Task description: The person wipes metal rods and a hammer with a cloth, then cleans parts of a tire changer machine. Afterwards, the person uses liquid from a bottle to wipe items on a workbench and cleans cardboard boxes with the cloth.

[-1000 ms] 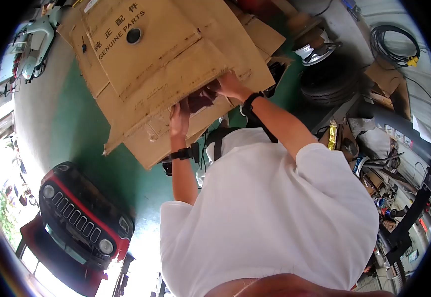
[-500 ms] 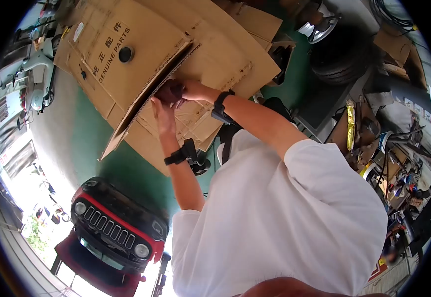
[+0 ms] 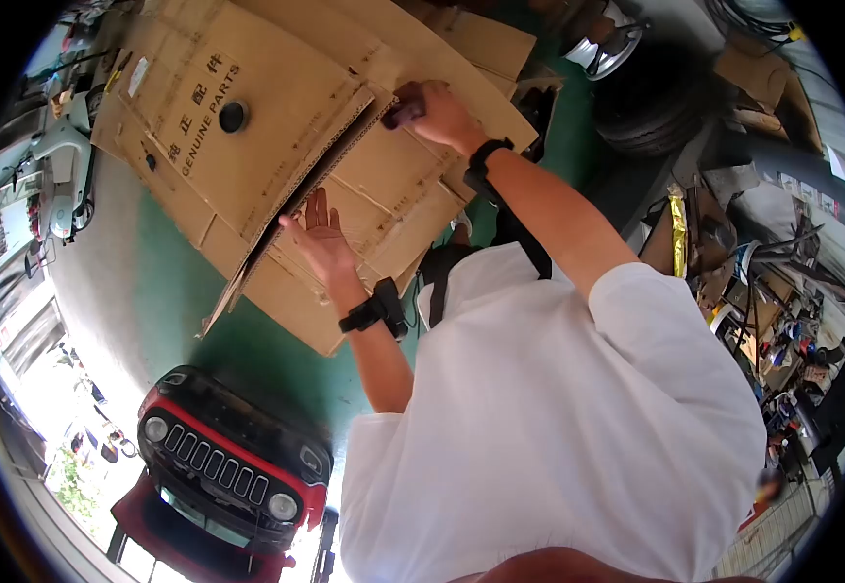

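Observation:
A large flattened cardboard sheet [image 3: 277,87] printed with "GENUINE PARTS" lies over more cardboard, its near edge lifted a little. On it sit a round black object [image 3: 233,118] and a small black piece [image 3: 151,161]. My left hand [image 3: 321,241] is open, palm up and fingers apart, beside the lifted edge. Farther right, my right hand [image 3: 439,115] is closed on a dark purplish object [image 3: 405,109] near the upper end of that edge. What the object is, I cannot make out. Both wrists wear black straps.
A black and red car front [image 3: 219,447] is at the lower left, a pale scooter [image 3: 63,185] at the far left. Stacked tyres [image 3: 646,112] and a metal wheel [image 3: 615,53] stand at the upper right. Scrap and tools [image 3: 782,330] fill the right side.
My hands have moved apart: the right went up and right with the dark object, and the left let go of it and opened. The cardboard's near edge folded up from its earlier position.

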Motion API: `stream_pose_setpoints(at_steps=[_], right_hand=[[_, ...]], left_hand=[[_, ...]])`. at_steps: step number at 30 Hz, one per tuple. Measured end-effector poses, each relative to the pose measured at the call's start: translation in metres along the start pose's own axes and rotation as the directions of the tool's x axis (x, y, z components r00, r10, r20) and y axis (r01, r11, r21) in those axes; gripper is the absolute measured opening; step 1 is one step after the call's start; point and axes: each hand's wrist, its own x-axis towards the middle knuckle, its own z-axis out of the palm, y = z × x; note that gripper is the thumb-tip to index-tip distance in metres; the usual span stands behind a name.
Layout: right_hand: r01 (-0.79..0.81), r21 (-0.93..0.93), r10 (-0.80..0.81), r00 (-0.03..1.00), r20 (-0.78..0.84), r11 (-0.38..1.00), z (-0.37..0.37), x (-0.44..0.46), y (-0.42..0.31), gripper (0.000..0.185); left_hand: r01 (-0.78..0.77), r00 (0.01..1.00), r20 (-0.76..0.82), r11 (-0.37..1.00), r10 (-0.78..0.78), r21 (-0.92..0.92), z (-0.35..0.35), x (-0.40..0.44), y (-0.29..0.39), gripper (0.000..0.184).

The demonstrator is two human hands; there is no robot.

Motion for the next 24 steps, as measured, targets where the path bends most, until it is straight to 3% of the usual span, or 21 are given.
stream_pose_setpoints(at_steps=[2, 3, 5, 7, 8, 9, 10, 11, 13, 14, 16, 20, 21, 23, 24], right_hand=[[0.025, -0.010, -0.025, 0.999, 0.048, 1.000, 0.027, -0.014, -0.010, 0.060], [0.064, -0.057, -0.060, 0.996, 0.069, 0.996, 0.042, -0.024, -0.025, 0.063], [0.096, -0.084, -0.087, 0.991, 0.103, 0.992, 0.073, -0.052, -0.051, 0.067], [0.168, -0.055, -0.149, 0.957, 0.249, 0.984, 0.096, -0.070, -0.070, 0.065], [0.160, -0.045, -0.144, 0.958, 0.246, 0.986, 0.102, -0.080, -0.076, 0.065], [0.261, -0.091, -0.213, 0.909, 0.358, 0.961, 0.105, -0.091, -0.081, 0.063], [0.365, -0.127, -0.269, 0.842, 0.467, 0.922, 0.105, -0.098, -0.083, 0.061], [0.356, -0.125, -0.261, 0.844, 0.468, 0.926, 0.103, -0.100, -0.080, 0.061], [0.545, -0.243, -0.351, 0.760, 0.547, 0.802, 0.095, -0.101, -0.063, 0.058], [0.587, -0.210, -0.467, 0.774, 0.428, 0.782, 0.107, -0.097, -0.036, 0.055], [0.618, -0.207, -0.530, 0.769, 0.357, 0.758, 0.083, -0.081, -0.008, 0.050], [0.307, -0.262, -0.258, 0.944, 0.205, 0.915, 0.018, -0.068, 0.027, 0.054], [0.307, -0.266, -0.259, 0.945, 0.202, 0.914, 0.019, -0.062, 0.040, 0.054], [0.074, -0.234, -0.099, 0.990, -0.097, 0.969, 0.032, -0.053, 0.066, 0.049], [0.070, -0.233, -0.096, 0.990, -0.101, 0.970, 0.035, -0.054, 0.062, 0.049]], left_hand=[[-0.018, 1.000, 0.017, 0.912, 0.013, 0.410, 0.004, -0.010, 0.009, 0.059], [-0.011, 1.000, 0.014, 0.905, 0.006, 0.425, 0.006, -0.012, 0.015, 0.059], [0.023, 1.000, -0.009, 0.715, -0.023, 0.699, 0.003, -0.014, 0.028, 0.062], [0.053, 0.998, -0.024, 0.672, -0.053, 0.739, -0.001, -0.008, 0.031, 0.065], [0.092, 0.995, -0.043, 0.632, -0.092, 0.770, -0.004, -0.006, 0.032, 0.069], [0.094, 0.994, -0.043, 0.621, -0.096, 0.778, -0.005, -0.005, 0.035, 0.069], [0.126, 0.979, 0.010, 0.640, -0.205, 0.758, -0.005, -0.003, 0.038, 0.073], [0.165, 0.948, 0.065, 0.656, -0.311, 0.737, -0.007, -0.002, 0.040, 0.077], [0.227, 0.925, 0.085, 0.720, -0.370, 0.656, -0.010, 0.005, 0.041, 0.079], [0.282, 0.902, 0.119, 0.776, -0.415, 0.565, -0.011, 0.008, 0.041, 0.081], [0.290, 0.895, 0.140, 0.792, -0.423, 0.537, -0.007, 0.010, 0.043, 0.081], [0.318, 0.879, 0.169, 0.814, -0.445, 0.486, -0.012, 0.016, 0.042, 0.086], [0.317, 0.879, 0.174, 0.816, -0.445, 0.484, -0.012, 0.016, 0.042, 0.086], [0.267, 0.886, 0.225, 0.844, -0.405, 0.466, -0.010, 0.013, 0.040, 0.089], [0.267, 0.884, 0.228, 0.842, -0.407, 0.469, -0.008, 0.010, 0.041, 0.089]])
